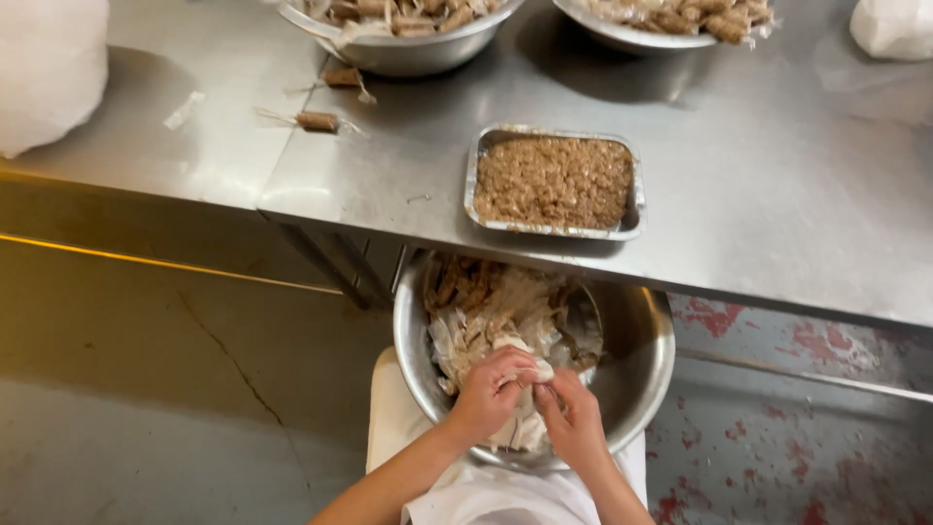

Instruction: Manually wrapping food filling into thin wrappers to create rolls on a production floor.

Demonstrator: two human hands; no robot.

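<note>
Left hand [491, 389] and right hand [573, 416] meet over a round steel bowl [641, 374] on the lap, fingers of both pinched on one pale, crumpled wrapper [537, 370]. Beneath the hands: heap of thin, papery wrappers [486, 316], off-white with brown streaks. Beyond the hands, on the brushed-steel bench [777, 165], a rectangular foil tray [555, 182] of coarse brown crumbly filling. Further out, two steel bowls [403, 44] hold brown rolled pieces.

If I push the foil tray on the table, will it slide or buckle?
The foil tray probably slides easily on the smooth steel table. Its thin crimped rim looks apt to buckle if gripped at one edge. The brown filling nearly reaches the rim, so tilting may spill it.
</note>
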